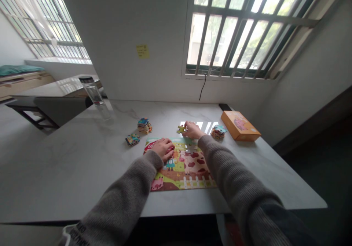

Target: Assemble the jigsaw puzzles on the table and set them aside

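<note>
A jigsaw puzzle (pixel 176 172) with a farm picture lies flat on the white table, showing a cow, a red barn and a white fence. My left hand (pixel 164 148) rests on its upper left part, fingers spread over the pieces. Just beyond the puzzle's far edge, my right hand (pixel 192 129) pinches a yellow-green puzzle piece (pixel 180 129). Part of the puzzle's right side is hidden under my right sleeve.
Stacks of puzzle pieces (pixel 144 126) and a smaller pile (pixel 132 139) stand left of the puzzle. Another stack (pixel 218 131) is at the right, beside an orange box (pixel 240 126). A glass bottle (pixel 95 93) stands at the back left, and a dark flat object (pixel 224 107) lies behind the box.
</note>
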The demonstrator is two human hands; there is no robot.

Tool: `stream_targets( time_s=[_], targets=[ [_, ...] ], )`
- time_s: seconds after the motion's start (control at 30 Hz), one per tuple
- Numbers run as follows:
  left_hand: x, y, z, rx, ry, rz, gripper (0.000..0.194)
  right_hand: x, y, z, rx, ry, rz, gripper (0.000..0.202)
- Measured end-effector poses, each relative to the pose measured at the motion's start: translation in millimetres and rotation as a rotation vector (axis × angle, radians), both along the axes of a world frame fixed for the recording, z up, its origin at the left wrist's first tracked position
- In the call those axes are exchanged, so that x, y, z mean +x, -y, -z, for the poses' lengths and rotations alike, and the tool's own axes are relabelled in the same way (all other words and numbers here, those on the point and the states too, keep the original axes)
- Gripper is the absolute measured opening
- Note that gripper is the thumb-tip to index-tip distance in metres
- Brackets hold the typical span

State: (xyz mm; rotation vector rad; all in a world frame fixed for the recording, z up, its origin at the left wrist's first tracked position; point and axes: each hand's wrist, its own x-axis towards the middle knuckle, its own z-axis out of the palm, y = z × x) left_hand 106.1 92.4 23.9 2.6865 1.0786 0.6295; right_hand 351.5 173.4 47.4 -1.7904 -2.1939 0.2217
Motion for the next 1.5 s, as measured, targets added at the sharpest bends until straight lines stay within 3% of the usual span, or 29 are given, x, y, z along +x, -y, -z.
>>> stream_targets(
  time_s=[0.1,0.2,0.33,0.43,0.57,0.7,0.83,0.93,1.07,1.17,1.3,1.5],
  targets=[
    [1.9,1.5,-2.3,-0.006,0.046,-0.038,0.019,-8.5,7.5,-7.0,0.015,-0.054,-0.032,0.027],
    [4.4,2.0,-5.6,-0.017,0.24,-0.122,0.021,-18.6,18.8,-11.6,0.015,-0.153,-0.066,0.013],
    [7.7,-0.2,-9.8,-0.181,0.61,-0.242,0.017,-30.1,44.0,-12.9,-0.052,-0.655,-0.184,0.029],
    [10.9,-2.7,-10.7,-0.399,0.842,-0.224,0.028,-35.2,70.3,-13.1,-0.096,-0.892,-0.224,0.038],
    [17.3,-2.8,-10.2,-0.525,1.046,-0.178,0.039,-37.2,103.2,-15.3,-0.111,-0.927,-0.165,0.04],
    [21.7,2.3,-11.9,-0.563,1.146,-0.123,0.044,-36.9,122.3,-14.1,-0.107,-0.826,-0.237,0.035],
    [21.4,6.4,-11.4,-0.565,1.074,-0.079,0.037,-35.4,131.0,-7.1,-0.089,-0.861,-0.317,0.027],
    [20.3,6.3,-7.3,-0.548,1.023,-0.058,0.032,-34.0,134.4,-1.9,-0.103,-0.968,-0.305,0.04],
    [17.6,6.6,-5.3,-0.484,0.932,-0.066,0.026,-34.9,137.9,-0.3,-0.116,-0.946,-0.337,0.053],
    [14.2,9.9,-10.7,-0.291,0.756,-0.09,0.02,-35.9,138.6,-0.9,-0.087,-0.885,-0.324,0.046],
    [10.8,14.2,-17.8,0.046,0.528,0.015,0.03,-32.9,134.8,2.4,-0.022,-0.913,-0.277,0.04],
    [8.5,12.3,-14.8,0.184,0.355,0.045,0.036,-28.6,131.8,4.7,-0.07,-0.966,-0.265,0.041]
  ],
)
